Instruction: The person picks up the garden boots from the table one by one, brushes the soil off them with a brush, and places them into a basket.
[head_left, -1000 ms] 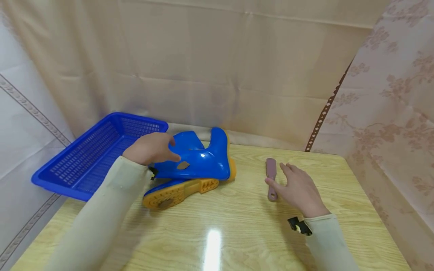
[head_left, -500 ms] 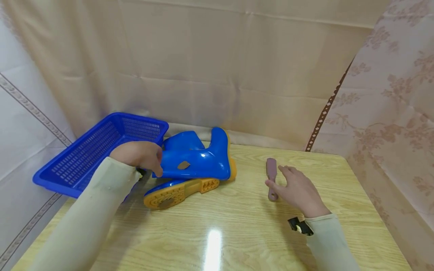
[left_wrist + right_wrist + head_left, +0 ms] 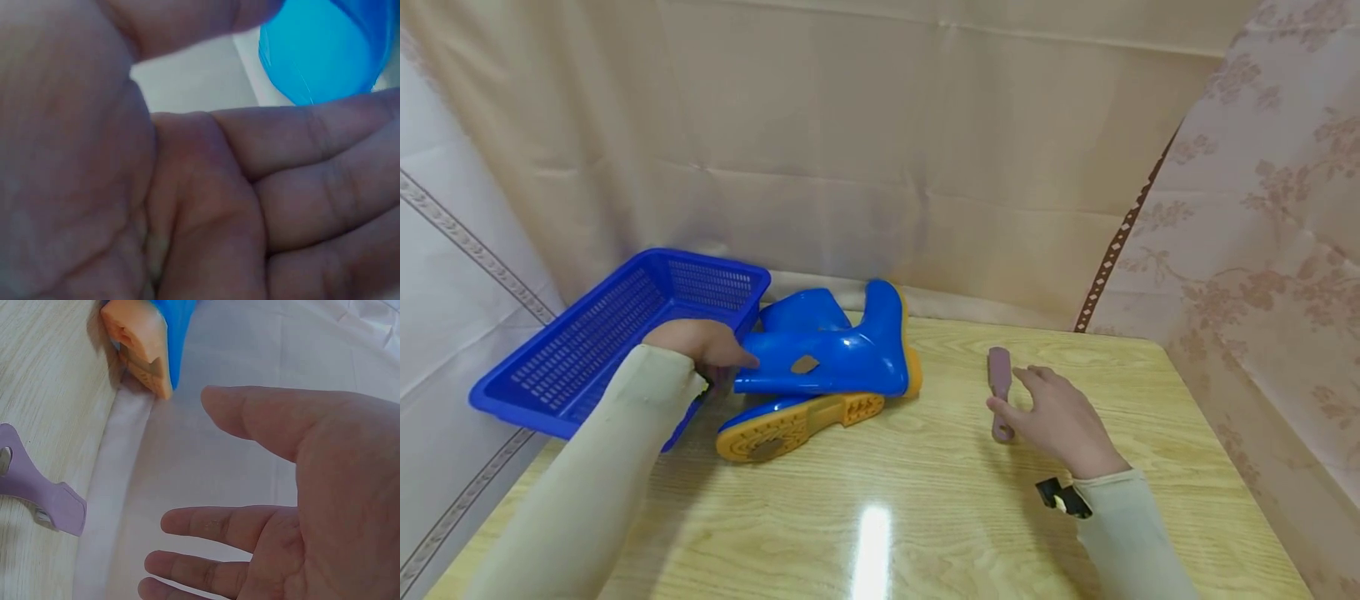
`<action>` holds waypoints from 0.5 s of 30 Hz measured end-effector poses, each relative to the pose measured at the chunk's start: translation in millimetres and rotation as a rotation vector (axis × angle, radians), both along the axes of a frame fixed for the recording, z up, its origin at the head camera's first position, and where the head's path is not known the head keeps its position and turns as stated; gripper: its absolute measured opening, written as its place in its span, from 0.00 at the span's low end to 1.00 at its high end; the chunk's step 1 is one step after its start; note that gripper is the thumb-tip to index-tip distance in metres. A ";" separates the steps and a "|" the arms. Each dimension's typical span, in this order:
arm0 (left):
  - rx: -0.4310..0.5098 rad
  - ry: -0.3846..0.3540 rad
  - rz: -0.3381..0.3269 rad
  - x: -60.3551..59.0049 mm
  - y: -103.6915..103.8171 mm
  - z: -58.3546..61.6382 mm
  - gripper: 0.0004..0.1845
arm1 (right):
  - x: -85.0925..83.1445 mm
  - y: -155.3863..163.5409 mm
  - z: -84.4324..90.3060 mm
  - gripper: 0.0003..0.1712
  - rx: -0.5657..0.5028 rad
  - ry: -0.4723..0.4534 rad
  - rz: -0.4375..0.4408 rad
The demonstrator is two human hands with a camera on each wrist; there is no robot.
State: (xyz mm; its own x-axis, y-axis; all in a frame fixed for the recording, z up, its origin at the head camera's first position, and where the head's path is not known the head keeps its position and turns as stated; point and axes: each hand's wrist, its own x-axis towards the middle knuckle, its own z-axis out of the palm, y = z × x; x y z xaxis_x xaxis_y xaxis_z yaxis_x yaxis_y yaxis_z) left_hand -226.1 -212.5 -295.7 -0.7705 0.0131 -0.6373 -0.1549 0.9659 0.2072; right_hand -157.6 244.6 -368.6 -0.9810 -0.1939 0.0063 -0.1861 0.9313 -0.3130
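Observation:
Two blue rubber boots with yellow soles [image 3: 838,358] lie on their sides at the table's left centre. A brown spot [image 3: 806,364] marks the upper boot. My left hand [image 3: 706,345] sits at the boots' shaft end, by the blue basket [image 3: 587,333], thumb pointing at the boot. In the left wrist view the palm [image 3: 206,206] is spread, with blue boot [image 3: 325,50] beyond the thumb. My right hand [image 3: 1054,410] hovers with relaxed fingers just right of a mauve brush-like tool [image 3: 1000,382] lying flat. The right wrist view shows the tool [image 3: 37,490] and a boot heel [image 3: 144,347].
The wooden table [image 3: 925,517] is glossy with a light glare near the front. The mesh basket overhangs the table's left edge. Beige and floral cloth walls [image 3: 1262,250] close in behind and on the right.
My left hand has slid off the top of the upper boot, leftward and down to its shaft end by the basket. The right hand has hardly moved.

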 end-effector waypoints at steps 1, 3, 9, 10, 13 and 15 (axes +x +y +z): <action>0.014 -0.011 0.003 -1.3 -0.4 -2.3 0.32 | -0.3 0.2 -0.3 0.53 -0.001 0.003 0.002; 0.030 -0.025 -0.027 -3.4 -0.5 -6.3 0.32 | -1.2 0.5 -1.1 0.53 -0.002 0.010 0.008; 0.100 -0.052 -0.076 -7.6 1.6 -15.3 0.25 | -3.6 2.1 -3.3 0.50 -0.007 0.024 0.014; 0.113 -0.052 -0.065 -7.7 2.0 -16.1 0.24 | -3.7 2.5 -3.6 0.51 -0.007 0.023 0.014; 0.131 -0.018 -0.045 -7.9 2.0 -17.5 0.21 | -2.8 4.0 -3.7 0.51 -0.013 0.019 0.010; 0.153 0.021 -0.039 -8.1 0.6 -17.5 0.21 | -2.3 5.0 -3.5 0.51 -0.014 0.016 0.005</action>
